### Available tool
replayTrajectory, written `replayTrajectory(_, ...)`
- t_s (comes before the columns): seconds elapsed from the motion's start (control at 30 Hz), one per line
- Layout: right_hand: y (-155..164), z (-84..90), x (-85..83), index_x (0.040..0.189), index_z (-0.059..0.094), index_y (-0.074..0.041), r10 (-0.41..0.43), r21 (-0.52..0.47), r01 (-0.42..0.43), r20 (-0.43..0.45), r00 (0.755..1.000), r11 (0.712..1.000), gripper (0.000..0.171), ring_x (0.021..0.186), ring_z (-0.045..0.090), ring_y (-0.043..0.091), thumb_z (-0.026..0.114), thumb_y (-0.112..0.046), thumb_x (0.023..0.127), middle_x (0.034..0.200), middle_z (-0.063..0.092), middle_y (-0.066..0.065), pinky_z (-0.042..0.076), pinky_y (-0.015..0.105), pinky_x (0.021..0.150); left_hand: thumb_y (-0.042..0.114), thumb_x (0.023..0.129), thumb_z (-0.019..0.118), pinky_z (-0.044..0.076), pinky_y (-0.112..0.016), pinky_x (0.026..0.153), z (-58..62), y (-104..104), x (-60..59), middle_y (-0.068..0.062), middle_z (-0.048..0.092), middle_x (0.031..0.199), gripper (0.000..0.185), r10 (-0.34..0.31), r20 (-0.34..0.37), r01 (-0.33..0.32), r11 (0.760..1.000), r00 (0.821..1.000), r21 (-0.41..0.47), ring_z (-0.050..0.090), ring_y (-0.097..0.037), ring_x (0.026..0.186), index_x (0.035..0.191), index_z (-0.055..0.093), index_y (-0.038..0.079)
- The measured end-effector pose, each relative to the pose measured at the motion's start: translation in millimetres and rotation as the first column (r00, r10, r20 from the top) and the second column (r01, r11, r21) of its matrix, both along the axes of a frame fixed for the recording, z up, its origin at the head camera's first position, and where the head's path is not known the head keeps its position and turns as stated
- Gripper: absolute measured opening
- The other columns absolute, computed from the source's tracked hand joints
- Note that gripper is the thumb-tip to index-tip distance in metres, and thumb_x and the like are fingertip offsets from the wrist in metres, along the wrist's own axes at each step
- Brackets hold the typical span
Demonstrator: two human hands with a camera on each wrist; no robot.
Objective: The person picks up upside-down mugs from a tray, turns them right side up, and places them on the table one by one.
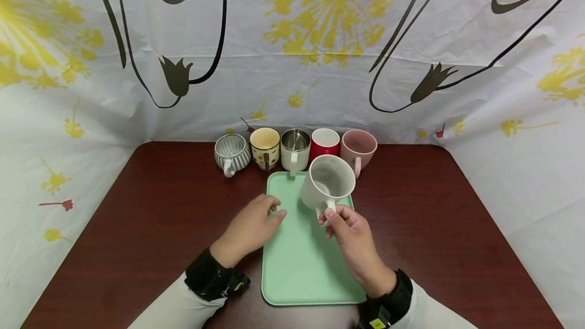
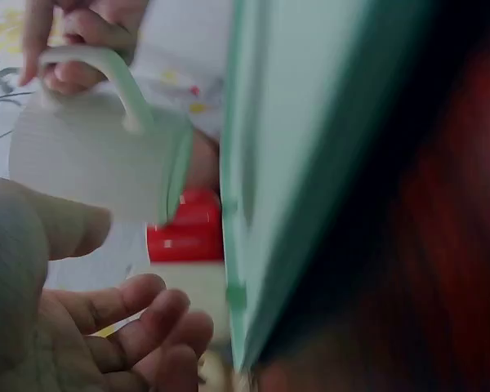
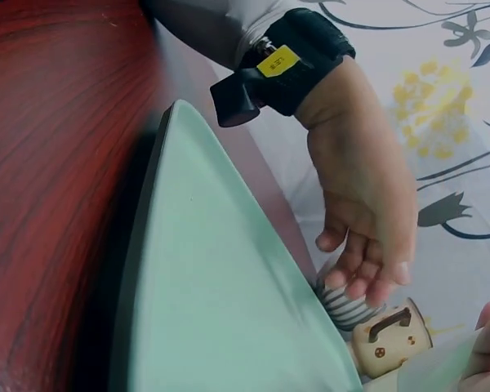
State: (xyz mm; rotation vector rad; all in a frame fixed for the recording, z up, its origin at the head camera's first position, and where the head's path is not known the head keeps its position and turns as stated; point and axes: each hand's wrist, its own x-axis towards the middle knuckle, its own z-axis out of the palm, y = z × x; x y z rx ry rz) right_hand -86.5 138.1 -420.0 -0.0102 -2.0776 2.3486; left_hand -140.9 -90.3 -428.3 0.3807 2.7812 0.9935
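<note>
My right hand (image 1: 331, 216) pinches the handle of a pale grey-white mug (image 1: 328, 183) and holds it tilted above the far part of a mint-green tray (image 1: 297, 263), with its mouth facing me. The left wrist view shows that mug (image 2: 90, 163) from the side, with right-hand fingers (image 2: 73, 33) round its handle. My left hand (image 1: 273, 212) hovers at the tray's left rim with relaxed fingers and holds nothing. In the right wrist view the left hand (image 3: 367, 220) hangs over the tray (image 3: 220, 302).
Five mugs stand in a row behind the tray: grey striped (image 1: 232, 152), cream dotted (image 1: 265, 147), steel (image 1: 295, 149), red (image 1: 325, 142), pink (image 1: 358, 149). The dark wooden table (image 1: 151, 217) is walled in by a flowered white curtain (image 1: 292, 39).
</note>
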Motion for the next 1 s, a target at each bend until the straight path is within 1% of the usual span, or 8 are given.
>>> replayTrajectory(0.03, 1, -0.9, -0.3, 0.098, 0.062, 0.004, 0.001, 0.01, -0.001, 0.003, 1.0, 1.0, 0.023, 0.074, 0.057, 0.013, 0.06, -0.017, 0.106, 0.089, 0.07, 0.0, 0.052, 0.024, 0.07, 0.037, 0.105, 0.061, 0.055, -0.043, 0.088, -0.4, -1, -0.7, -0.006, 0.065, 0.121, 0.037, 0.004, -0.042, -0.006, 0.998, 0.999, -0.06, 0.064, -0.024, 0.111, 0.13, 0.065, 0.009)
replayTrajectory(0.1, 2, -2.9, -1.0, 0.1, 0.062, 0.005, 0.002, 0.027, -0.003, 0.009, 1.0, 1.0, 0.024, 0.074, 0.057, 0.012, 0.06, -0.018, 0.107, 0.09, 0.069, -0.001, 0.052, 0.024, 0.071, 0.038, 0.104, 0.064, 0.056, -0.044, 0.086, -0.9, -4, -1.6, -0.009, 0.064, 0.121, 0.04, 0.008, -0.118, -0.027, 0.986, 0.993, -0.162, 0.063, -0.026, 0.112, 0.13, 0.065, 0.008)
replayTrajectory(0.13, 2, -3.8, -1.4, 0.1, 0.062, 0.005, 0.003, 0.031, -0.004, 0.013, 1.0, 1.0, 0.025, 0.074, 0.057, 0.012, 0.06, -0.019, 0.107, 0.09, 0.069, -0.001, 0.052, 0.025, 0.072, 0.038, 0.103, 0.065, 0.057, -0.043, 0.084, -1.7, -5, -2.1, -0.01, 0.064, 0.121, 0.04, 0.008, -0.144, -0.037, 0.98, 0.99, -0.195, 0.063, -0.026, 0.111, 0.13, 0.065, 0.007)
replayTrajectory(0.2, 3, -5.5, -2.2, 0.102, 0.061, 0.006, 0.006, 0.039, -0.007, 0.02, 1.0, 0.999, 0.027, 0.074, 0.056, 0.012, 0.06, -0.02, 0.107, 0.09, 0.069, -0.001, 0.052, 0.025, 0.072, 0.038, 0.102, 0.066, 0.057, -0.042, 0.081, -2.6, -7, -2.9, -0.011, 0.064, 0.119, 0.041, 0.009, -0.169, -0.047, 0.973, 0.986, -0.226, 0.063, -0.026, 0.108, 0.128, 0.065, 0.006)
replayTrajectory(0.4, 4, -7.4, -3.4, 0.104, 0.061, 0.008, 0.01, 0.051, -0.012, 0.026, 1.0, 0.999, 0.028, 0.074, 0.056, 0.012, 0.06, -0.02, 0.107, 0.091, 0.069, -0.001, 0.051, 0.025, 0.073, 0.038, 0.102, 0.066, 0.055, -0.039, 0.076, -4.5, -11, -4.5, -0.01, 0.062, 0.113, 0.042, 0.005, -0.171, -0.048, 0.968, 0.985, -0.247, 0.061, -0.024, 0.101, 0.128, 0.064, 0.005)
replayTrajectory(0.57, 7, -1.7, -4.1, 0.102, 0.063, 0.006, -0.002, 0.052, 0.001, 0.033, 0.999, 0.999, 0.025, 0.074, 0.056, 0.013, 0.06, -0.019, 0.107, 0.09, 0.07, 0.0, 0.052, 0.024, 0.072, 0.038, 0.103, 0.065, 0.055, -0.039, 0.077, -4.0, -12, -4.4, -0.01, 0.062, 0.114, 0.042, 0.008, -0.162, -0.05, 0.966, 0.987, -0.253, 0.061, -0.024, 0.101, 0.129, 0.064, 0.005)
replayTrajectory(0.77, 21, 14.3, -11.3, 0.097, 0.064, -0.001, -0.054, 0.03, 0.054, -0.001, 0.999, 0.998, 0.02, 0.072, 0.057, 0.012, 0.06, -0.018, 0.107, 0.087, 0.07, -0.001, 0.051, 0.023, 0.068, 0.039, 0.102, 0.066, 0.057, -0.041, 0.08, -3.3, -13, -5.2, -0.011, 0.062, 0.116, 0.045, 0.012, -0.142, -0.049, 0.963, 0.99, -0.265, 0.061, -0.024, 0.105, 0.131, 0.063, 0.005)
replayTrajectory(1.0, 50, 38.3, -25.0, 0.093, 0.068, -0.006, -0.169, -0.083, 0.163, -0.074, 0.983, 0.983, 0.017, 0.075, 0.061, 0.012, 0.061, -0.016, 0.106, 0.085, 0.071, -0.001, 0.05, 0.022, 0.065, 0.04, 0.102, 0.067, 0.057, -0.041, 0.081, -3.4, -13, -6.5, -0.011, 0.062, 0.116, 0.047, 0.012, -0.135, -0.047, 0.965, 0.991, -0.259, 0.061, -0.024, 0.105, 0.133, 0.062, 0.004)
